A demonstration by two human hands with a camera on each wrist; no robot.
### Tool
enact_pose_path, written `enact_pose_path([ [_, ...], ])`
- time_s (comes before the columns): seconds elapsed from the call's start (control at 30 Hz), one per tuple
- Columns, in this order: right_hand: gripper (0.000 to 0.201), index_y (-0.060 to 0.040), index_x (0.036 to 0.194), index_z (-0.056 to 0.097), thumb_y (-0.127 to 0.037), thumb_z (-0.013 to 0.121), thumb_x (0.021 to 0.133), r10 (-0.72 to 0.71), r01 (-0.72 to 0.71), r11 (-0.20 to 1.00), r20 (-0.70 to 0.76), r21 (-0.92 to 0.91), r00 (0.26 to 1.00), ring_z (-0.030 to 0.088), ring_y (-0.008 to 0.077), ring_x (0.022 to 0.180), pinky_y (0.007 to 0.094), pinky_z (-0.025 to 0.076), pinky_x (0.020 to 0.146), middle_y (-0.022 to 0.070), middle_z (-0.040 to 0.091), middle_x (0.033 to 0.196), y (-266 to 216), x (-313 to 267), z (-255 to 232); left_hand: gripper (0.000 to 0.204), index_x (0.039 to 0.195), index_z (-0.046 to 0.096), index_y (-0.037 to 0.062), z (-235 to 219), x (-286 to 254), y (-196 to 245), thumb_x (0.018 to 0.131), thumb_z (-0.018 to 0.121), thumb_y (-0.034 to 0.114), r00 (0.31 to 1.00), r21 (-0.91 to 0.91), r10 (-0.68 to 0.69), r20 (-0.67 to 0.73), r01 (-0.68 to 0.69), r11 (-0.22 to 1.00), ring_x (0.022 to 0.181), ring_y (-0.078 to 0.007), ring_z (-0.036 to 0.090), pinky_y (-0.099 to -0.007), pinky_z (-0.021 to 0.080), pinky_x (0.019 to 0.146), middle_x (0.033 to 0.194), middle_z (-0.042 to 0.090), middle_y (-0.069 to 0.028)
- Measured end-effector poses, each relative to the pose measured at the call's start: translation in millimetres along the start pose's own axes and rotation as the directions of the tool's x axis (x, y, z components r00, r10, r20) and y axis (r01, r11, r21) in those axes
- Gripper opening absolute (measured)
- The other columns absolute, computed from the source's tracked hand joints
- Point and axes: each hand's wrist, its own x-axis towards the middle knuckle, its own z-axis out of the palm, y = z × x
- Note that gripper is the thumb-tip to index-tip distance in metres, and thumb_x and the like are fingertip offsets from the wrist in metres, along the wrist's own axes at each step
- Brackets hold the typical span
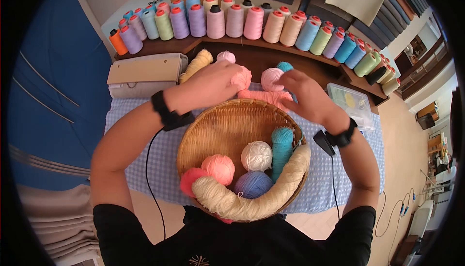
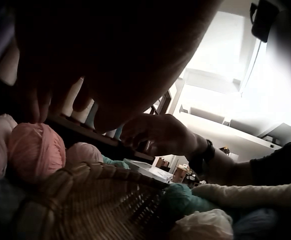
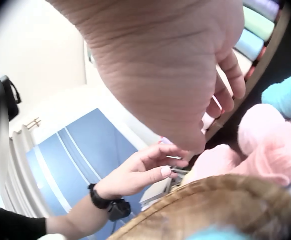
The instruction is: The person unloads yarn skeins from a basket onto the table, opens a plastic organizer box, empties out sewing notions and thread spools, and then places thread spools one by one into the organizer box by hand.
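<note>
My left hand (image 1: 211,88) reaches over the far side of the wicker basket (image 1: 220,121), its loose fingers right at a coral yarn ball (image 1: 241,78). In the left wrist view these fingers hang just above that coral ball (image 2: 37,151). My right hand (image 1: 311,96) hovers past the basket's far right rim, fingers slightly bent, beside a coral skein (image 1: 264,96) and a light pink ball (image 1: 271,79). Inside the basket are a white ball (image 1: 256,156), a blue ball (image 1: 254,184), a teal skein (image 1: 282,152), a coral ball (image 1: 219,169) and a long cream skein (image 1: 261,203).
Thread cones (image 1: 215,22) line the curved shelf behind. A yellow skein (image 1: 196,65), another pink ball (image 1: 226,57) and a teal ball (image 1: 285,66) lie beyond the basket. A fabric case (image 1: 145,75) sits at left, a clear plastic box (image 1: 352,102) at right, on the checked cloth (image 1: 322,188).
</note>
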Motion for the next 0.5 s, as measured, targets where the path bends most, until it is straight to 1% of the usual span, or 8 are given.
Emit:
enact_pose_path([
  [0.03,0.046,0.0004,0.123,0.064,-0.011,0.077,0.080,-0.067,0.061,0.995,0.075,0.080,0.995,0.061,0.0406,0.111,0.0465,0.051,0.098,0.0191,0.066,0.114,-17.9,-6.4,-11.1,0.035,0.119,0.061,-0.0003,-12.5,-8.5,13.2,0.092,0.065,0.021,0.991,-0.155,0.025,0.128,-0.004,0.988,0.105,-0.0386,0.064,-0.0470,0.051,0.092,0.112,0.065,-0.0212],
  [0.1,0.046,0.0008,0.120,0.064,-0.011,0.079,0.078,-0.119,0.094,0.984,0.164,0.149,0.979,0.061,0.0394,0.110,0.0474,0.051,0.097,0.0189,0.065,0.113,-39.5,-20.3,-14.3,0.029,0.108,0.062,0.0023,-21.0,-35.4,33.9,0.092,0.067,0.026,0.956,-0.165,0.088,0.279,-0.043,0.985,0.093,-0.0376,0.064,-0.0473,0.052,0.083,0.098,0.065,-0.0178],
  [0.17,0.046,0.0006,0.119,0.064,-0.013,0.079,0.078,-0.267,0.201,0.947,0.263,0.252,0.927,0.063,0.0392,0.103,0.0472,0.053,0.090,0.0183,0.064,0.108,-59.6,-28.4,-9.8,0.036,0.110,0.063,0.0020,-30.7,-58.8,53.2,0.092,0.067,0.033,0.872,-0.225,0.152,0.465,-0.050,0.973,0.094,-0.0392,0.065,-0.0482,0.053,0.082,0.098,0.066,-0.0206],
  [0.23,0.048,-0.0006,0.121,0.063,-0.014,0.080,0.078,-0.266,0.194,0.946,0.280,0.260,0.922,0.064,0.0392,0.104,0.0470,0.053,0.090,0.0182,0.064,0.108,-69.4,-30.0,1.4,0.041,0.111,0.063,0.0014,-28.5,-70.3,72.1,0.093,0.066,0.038,0.728,-0.121,0.056,0.684,0.037,0.992,0.090,-0.0415,0.067,-0.0497,0.053,0.079,0.094,0.067,-0.0236],
  [0.27,0.050,-0.0017,0.123,0.063,-0.015,0.080,0.079,-0.275,0.196,0.943,0.301,0.269,0.913,0.064,0.0391,0.105,0.0468,0.054,0.090,0.0181,0.064,0.109,-72.4,-28.7,7.6,0.052,0.113,0.062,-0.0011,-22.2,-70.2,76.7,0.091,0.067,0.046,0.623,-0.066,0.002,0.782,0.079,0.995,0.090,-0.0435,0.068,-0.0503,0.054,0.078,0.091,0.068,-0.0266],
  [0.3,0.050,-0.0017,0.123,0.063,-0.015,0.080,0.079,-0.274,0.198,0.944,0.298,0.263,0.914,0.064,0.0391,0.105,0.0468,0.054,0.090,0.0181,0.064,0.109,-74.4,-26.5,15.0,0.052,0.113,0.062,-0.0011,-16.8,-65.7,80.2,0.091,0.067,0.046,0.626,-0.062,0.002,0.780,0.074,0.995,0.090,-0.0435,0.068,-0.0503,0.054,0.078,0.091,0.068,-0.0266],
  [0.37,0.055,-0.0038,0.128,0.061,-0.016,0.081,0.079,-0.293,0.212,0.950,0.425,0.229,0.856,0.065,0.0398,0.106,0.0468,0.054,0.089,0.0174,0.064,0.109,-76.0,-20.9,32.1,0.063,0.114,0.060,-0.0031,-8.7,-58.0,85.3,0.086,0.070,0.052,0.464,-0.066,-0.030,0.885,0.189,0.980,0.088,-0.0444,0.069,-0.0500,0.055,0.077,0.090,0.069,-0.0275],
  [0.5,0.061,-0.0052,0.131,0.060,-0.017,0.081,0.075,-0.255,0.148,0.962,0.554,0.231,0.793,0.065,0.0411,0.105,0.0473,0.054,0.090,0.0181,0.063,0.110,-76.9,-13.7,43.3,0.071,0.115,0.059,-0.0035,-1.3,-58.5,83.8,0.082,0.071,0.058,0.493,-0.080,-0.039,0.869,0.216,0.973,0.091,-0.0442,0.069,-0.0491,0.055,0.079,0.094,0.070,-0.0271],
])
